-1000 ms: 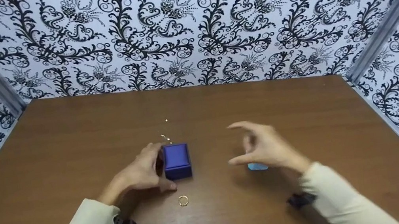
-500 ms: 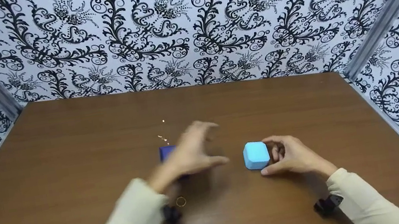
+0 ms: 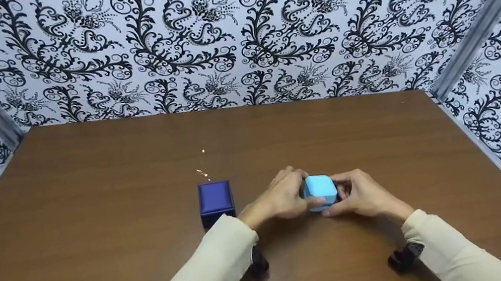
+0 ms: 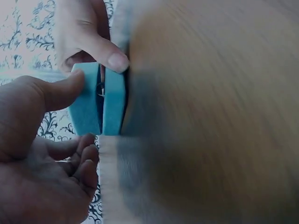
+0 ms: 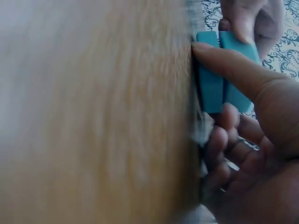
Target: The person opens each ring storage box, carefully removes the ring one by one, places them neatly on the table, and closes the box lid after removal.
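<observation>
A small light blue ring box (image 3: 320, 185) with rounded corners stands on the table between both hands. My left hand (image 3: 285, 197) pinches its lid (image 4: 86, 109) from the left, thumb on the near side. From the right, my right hand (image 3: 368, 193) grips its base (image 5: 211, 91), thumb near the bottom. In the left wrist view a narrow gap parts lid and base; a small shiny thing shows inside, too dim to identify. To the left, a dark blue ring box (image 3: 215, 197) stands closed, its front partly behind my left sleeve.
Small gold glints, like a fine chain (image 3: 203, 173), lie behind the dark blue box. The brown wooden table (image 3: 124, 170) ends at patterned walls at the back and sides. A black wrist camera (image 3: 404, 259) hangs under each forearm.
My left hand has left the dark blue box and moved right to the light blue one. My right hand has taken hold of its base. The left sleeve now covers the gold ring's spot.
</observation>
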`<state>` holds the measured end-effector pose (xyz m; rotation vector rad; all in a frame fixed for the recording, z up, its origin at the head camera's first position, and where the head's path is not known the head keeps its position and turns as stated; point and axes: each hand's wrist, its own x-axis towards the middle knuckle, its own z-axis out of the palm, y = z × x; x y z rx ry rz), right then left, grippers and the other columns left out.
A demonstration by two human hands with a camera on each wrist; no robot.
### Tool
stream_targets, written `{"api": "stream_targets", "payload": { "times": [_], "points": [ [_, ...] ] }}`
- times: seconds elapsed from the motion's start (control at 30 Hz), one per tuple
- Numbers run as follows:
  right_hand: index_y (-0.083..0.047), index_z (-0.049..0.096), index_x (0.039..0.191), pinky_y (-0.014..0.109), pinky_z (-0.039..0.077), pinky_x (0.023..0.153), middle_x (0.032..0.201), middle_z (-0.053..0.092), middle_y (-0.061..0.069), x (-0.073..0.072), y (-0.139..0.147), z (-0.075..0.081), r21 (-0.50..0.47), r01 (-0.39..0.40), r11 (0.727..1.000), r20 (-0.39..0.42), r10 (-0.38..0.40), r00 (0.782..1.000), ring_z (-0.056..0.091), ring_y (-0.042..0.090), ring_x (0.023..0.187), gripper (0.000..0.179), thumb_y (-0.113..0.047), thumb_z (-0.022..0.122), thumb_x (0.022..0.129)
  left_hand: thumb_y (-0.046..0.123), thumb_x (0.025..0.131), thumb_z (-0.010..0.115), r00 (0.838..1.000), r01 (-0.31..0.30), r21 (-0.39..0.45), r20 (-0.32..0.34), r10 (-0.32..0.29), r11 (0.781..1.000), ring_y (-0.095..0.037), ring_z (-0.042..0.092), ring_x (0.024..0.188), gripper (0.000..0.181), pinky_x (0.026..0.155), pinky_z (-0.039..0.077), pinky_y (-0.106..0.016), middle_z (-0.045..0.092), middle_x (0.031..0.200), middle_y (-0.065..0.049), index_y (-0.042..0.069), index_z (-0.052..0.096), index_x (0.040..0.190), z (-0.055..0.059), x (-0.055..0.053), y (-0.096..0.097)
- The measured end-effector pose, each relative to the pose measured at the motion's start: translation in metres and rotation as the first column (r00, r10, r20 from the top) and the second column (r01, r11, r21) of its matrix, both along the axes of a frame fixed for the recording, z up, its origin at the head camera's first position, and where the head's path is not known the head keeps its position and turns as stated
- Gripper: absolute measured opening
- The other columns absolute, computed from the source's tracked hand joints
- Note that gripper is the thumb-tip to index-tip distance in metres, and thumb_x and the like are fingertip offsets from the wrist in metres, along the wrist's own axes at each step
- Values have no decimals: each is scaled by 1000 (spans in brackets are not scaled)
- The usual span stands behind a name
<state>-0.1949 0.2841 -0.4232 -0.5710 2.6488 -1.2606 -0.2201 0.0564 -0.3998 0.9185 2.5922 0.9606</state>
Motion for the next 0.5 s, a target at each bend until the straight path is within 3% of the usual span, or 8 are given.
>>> {"api": "stream_targets", "payload": {
  "times": [0.07, 0.1, 0.13, 0.2, 0.27, 0.3, 0.37, 0.5],
  "points": [
    [-10, 75, 106, 20, 33, 51, 63, 50, -4, 0, -1, 0, 1, 17, 1000, 8, -17, 1000, 42, 5, 55, 41, -22, 94, 72, 38, 95, 72, 993, 1, 49, 120, -6, 999, -15, 48, 86, 44, 77, 42, -28, 56, 93, -2, -1, 65, 113, 1, -5, 0],
    [-10, 75, 103, 20, 31, 51, 61, 48, -4, 1, -1, 0, 0, 25, 1000, 13, -25, 1000, 41, 5, 55, 40, -23, 94, 71, 39, 98, 67, 978, -22, 89, 208, 3, 996, -15, 45, 81, 41, 74, 40, -28, 52, 87, -1, -2, 65, 107, 1, -7, 0],
    [-10, 74, 101, 20, 30, 51, 60, 46, -5, 1, -2, 0, -1, 31, 1000, 19, -31, 999, 40, 5, 54, 39, -23, 95, 70, 40, 100, 64, 954, -61, 129, 300, 20, 990, -15, 43, 78, 42, 72, 38, -29, 49, 82, 0, -2, 65, 102, 1, -10, 0],
    [-8, 73, 97, 21, 29, 51, 59, 43, -6, 1, -3, 0, -6, 40, 999, 29, -40, 999, 37, 5, 54, 39, -23, 95, 69, 44, 101, 60, 884, -168, 173, 463, 71, 970, -17, 44, 79, 47, 75, 38, -31, 47, 82, -1, -2, 63, 103, 2, -15, 1],
    [-7, 72, 96, 21, 27, 51, 57, 39, -6, 2, -3, 0, -8, 52, 999, 38, -52, 998, 35, 5, 52, 40, -22, 96, 68, 49, 102, 56, 819, -251, 185, 564, 106, 950, -22, 47, 85, 55, 82, 41, -35, 49, 87, -5, -5, 60, 110, 3, -17, 3],
    [-8, 72, 96, 21, 26, 50, 56, 38, -7, 2, -3, 0, -7, 58, 998, 43, -58, 997, 34, 5, 52, 40, -22, 96, 67, 51, 102, 55, 799, -286, 181, 587, 130, 941, -23, 49, 93, 60, 89, 41, -37, 51, 94, -6, -6, 59, 119, 4, -17, 3],
    [-8, 71, 91, 20, 25, 50, 55, 37, -7, 2, -4, -1, 1, 68, 998, 42, -68, 997, 33, 5, 50, 38, -23, 96, 67, 52, 101, 54, 802, -301, 172, 577, 152, 938, -25, 50, 99, 65, 93, 41, -40, 51, 101, -8, -7, 56, 128, 6, -16, 4],
    [-8, 68, 84, 20, 25, 50, 54, 37, -7, 2, -4, 0, 10, 74, 997, 39, -74, 996, 33, 4, 50, 37, -22, 96, 66, 50, 102, 56, 894, -317, 208, 391, 218, 925, -25, 52, 99, 60, 89, 44, -38, 54, 100, -8, -6, 63, 123, 10, -6, 4]
  ]
}}
